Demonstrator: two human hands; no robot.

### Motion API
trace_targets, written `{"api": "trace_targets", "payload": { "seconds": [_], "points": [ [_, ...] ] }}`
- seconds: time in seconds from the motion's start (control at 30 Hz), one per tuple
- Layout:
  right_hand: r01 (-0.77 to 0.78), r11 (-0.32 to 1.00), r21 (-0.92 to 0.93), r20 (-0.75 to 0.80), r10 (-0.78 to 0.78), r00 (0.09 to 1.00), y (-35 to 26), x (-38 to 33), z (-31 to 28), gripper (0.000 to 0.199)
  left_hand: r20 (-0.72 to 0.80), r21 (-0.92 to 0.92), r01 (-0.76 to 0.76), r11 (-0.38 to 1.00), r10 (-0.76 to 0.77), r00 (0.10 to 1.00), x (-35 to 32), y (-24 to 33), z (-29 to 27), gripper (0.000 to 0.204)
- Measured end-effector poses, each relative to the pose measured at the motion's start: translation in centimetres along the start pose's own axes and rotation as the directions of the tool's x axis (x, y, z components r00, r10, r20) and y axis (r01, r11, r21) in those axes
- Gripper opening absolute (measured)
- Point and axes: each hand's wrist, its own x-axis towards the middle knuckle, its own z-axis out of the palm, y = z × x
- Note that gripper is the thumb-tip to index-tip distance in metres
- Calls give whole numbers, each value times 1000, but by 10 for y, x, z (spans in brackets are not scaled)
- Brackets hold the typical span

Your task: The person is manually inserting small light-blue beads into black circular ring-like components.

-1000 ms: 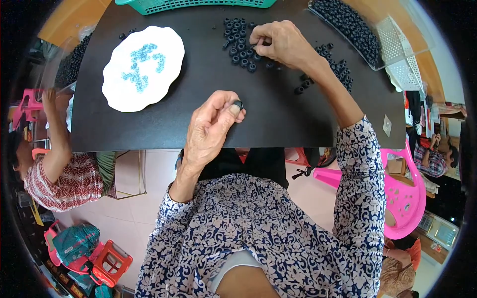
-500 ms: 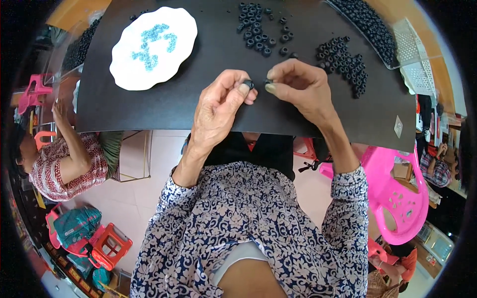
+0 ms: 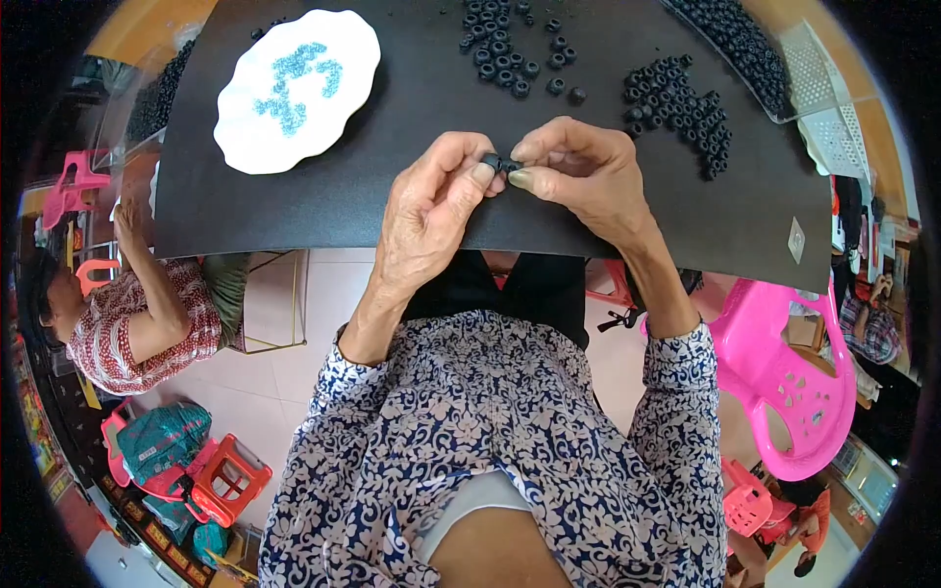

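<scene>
Above the dark table (image 3: pixel 294 220), my left hand (image 3: pixel 426 211) pinches a small black ring-shaped part (image 3: pixel 491 161) between thumb and forefinger. The thumb and forefinger of my right hand (image 3: pixel 593 176) close on a small dark piece (image 3: pixel 513 167), mostly covered by the fingertips. Both parts meet, or nearly so, between my hands; I cannot tell whether one sits inside the other. Beyond my left hand lies a white scalloped plate (image 3: pixel 240 127) with tiny bluish clear pieces (image 3: pixel 286 116). Loose black ring parts (image 3: pixel 502 61) lie farther off, and a denser cluster (image 3: pixel 676 103) lies to the right.
A clear-walled bin of black parts (image 3: pixel 740 49) and a white perforated basket (image 3: pixel 823 93) stand at the far right. A pink plastic chair (image 3: pixel 730 338) is below the table's right edge. Another person (image 3: pixel 147 323) works at the left, near red stools (image 3: pixel 230 480).
My right hand has moved left, bringing its small piece up to the black part in my left hand. The gap between them has closed. The whole view has shifted slightly.
</scene>
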Motion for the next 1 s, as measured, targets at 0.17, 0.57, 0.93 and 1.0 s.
{"api": "trace_targets", "payload": {
  "seconds": [0.17, 0.57, 0.93, 1.0],
  "points": [
    [11, 999, -34, 9, -11, 1000, 2, -1, -1, 16, 5, 45, -16, 999, 16, 1000, -2, 1, 2, 14],
    [42, 993, -106, 13, -41, 999, 2, -2, -1, 13, 14, 100, -17, 995, 15, 1000, -1, 0, 2, 13],
    [54, 998, -31, 76, -51, 996, 1, -3, -1, 18, 152, -98, 42, 994, -27, 988, -1, 6, 0, 18],
    [71, 997, -43, 75, -68, 995, -1, -3, 1, 23, 164, -142, 47, 989, -23, 986, -2, 2, 0, 18]
  ]
}}
